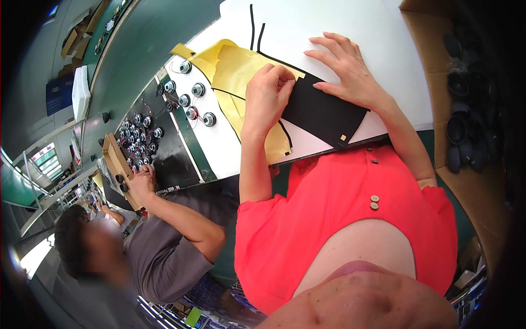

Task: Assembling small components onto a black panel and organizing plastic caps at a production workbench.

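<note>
A flat black sheet [323,107] lies on the white work surface in front of me, with a small pale yellow square [343,137] near its near corner. At the sheet's left edge my left hand [268,94] is closed in a pinch, close to a pale yellow tab; what lies between the fingertips is hidden. My right hand [346,74] spreads its fingers over the white surface, thumb by the sheet's far edge. Crumpled yellow backing paper [233,63], carrying thin black strips, extends left from under my left hand.
Two loose black strips [252,27] lie at the far side. Several small round speakers [198,90] stand to the left. Beyond them, a co-worker's hand [142,182] touches a cardboard box [116,164]. On the right is a large carton [438,71] with black round parts [458,129].
</note>
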Demonstrator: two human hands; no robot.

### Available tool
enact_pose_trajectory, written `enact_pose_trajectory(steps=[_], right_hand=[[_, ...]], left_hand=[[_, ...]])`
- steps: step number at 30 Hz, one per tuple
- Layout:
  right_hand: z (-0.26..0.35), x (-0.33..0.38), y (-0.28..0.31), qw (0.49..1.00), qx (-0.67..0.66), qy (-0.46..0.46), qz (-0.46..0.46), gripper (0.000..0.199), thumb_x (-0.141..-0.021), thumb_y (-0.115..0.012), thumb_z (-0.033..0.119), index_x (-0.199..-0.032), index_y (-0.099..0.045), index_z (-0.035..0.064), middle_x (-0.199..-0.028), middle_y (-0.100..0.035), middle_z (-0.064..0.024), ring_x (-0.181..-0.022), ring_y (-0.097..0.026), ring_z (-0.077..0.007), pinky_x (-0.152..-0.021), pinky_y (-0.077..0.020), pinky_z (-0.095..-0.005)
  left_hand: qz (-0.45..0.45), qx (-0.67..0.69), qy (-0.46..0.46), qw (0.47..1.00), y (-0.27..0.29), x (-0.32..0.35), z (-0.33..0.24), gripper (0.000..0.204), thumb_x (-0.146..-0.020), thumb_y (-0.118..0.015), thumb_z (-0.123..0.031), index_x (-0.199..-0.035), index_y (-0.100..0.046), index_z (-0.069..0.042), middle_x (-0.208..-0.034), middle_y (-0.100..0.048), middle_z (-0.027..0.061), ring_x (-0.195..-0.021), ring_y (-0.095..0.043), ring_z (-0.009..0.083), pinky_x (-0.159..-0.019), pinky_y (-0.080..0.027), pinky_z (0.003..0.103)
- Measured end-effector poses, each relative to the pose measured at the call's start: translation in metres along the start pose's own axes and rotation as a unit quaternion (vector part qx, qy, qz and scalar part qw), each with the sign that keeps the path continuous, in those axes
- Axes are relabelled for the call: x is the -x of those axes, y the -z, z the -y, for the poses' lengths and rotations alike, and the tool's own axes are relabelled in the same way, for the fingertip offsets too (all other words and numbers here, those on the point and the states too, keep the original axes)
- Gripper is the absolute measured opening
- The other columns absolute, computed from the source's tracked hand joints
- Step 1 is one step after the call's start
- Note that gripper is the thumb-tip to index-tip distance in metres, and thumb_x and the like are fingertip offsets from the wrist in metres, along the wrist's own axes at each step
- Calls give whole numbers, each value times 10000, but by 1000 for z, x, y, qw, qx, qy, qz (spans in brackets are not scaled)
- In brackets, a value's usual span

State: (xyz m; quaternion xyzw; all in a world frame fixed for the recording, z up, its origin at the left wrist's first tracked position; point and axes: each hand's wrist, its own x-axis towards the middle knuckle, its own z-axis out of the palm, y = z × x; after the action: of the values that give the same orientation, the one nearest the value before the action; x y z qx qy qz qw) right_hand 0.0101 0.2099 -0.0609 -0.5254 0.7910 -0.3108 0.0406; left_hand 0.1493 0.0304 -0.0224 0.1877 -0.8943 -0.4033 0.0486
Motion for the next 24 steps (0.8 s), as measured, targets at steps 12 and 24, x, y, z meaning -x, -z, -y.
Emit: enact_pose_trajectory(steps=[12, 24], right_hand=[[-4, 1, 1, 1000, 6, 12, -4, 639, -784, -814, 201, -1378, -582, 157, -1522, -427, -56, -1455, -321, -305, -1169, -302, -464], [-3, -2, 5, 999, -18, 28, -22, 603, -780, -813, 294, -1310, -584, 121, -1448, -491, -111, -1406, -360, -344, -1137, -308, -501]], left_hand=[[43, 138, 79, 986, 7, -7, 17, 90, -914, -692, -62, -936, -648, 13, -806, -651, 57, -715, -625, 137, -683, -521, 296], [22, 212, 51, 976, -7, -30, -11, 111, -929, -710, -82, -1013, -691, -12, -752, -657, 23, -680, -595, 73, -613, -478, 233]])
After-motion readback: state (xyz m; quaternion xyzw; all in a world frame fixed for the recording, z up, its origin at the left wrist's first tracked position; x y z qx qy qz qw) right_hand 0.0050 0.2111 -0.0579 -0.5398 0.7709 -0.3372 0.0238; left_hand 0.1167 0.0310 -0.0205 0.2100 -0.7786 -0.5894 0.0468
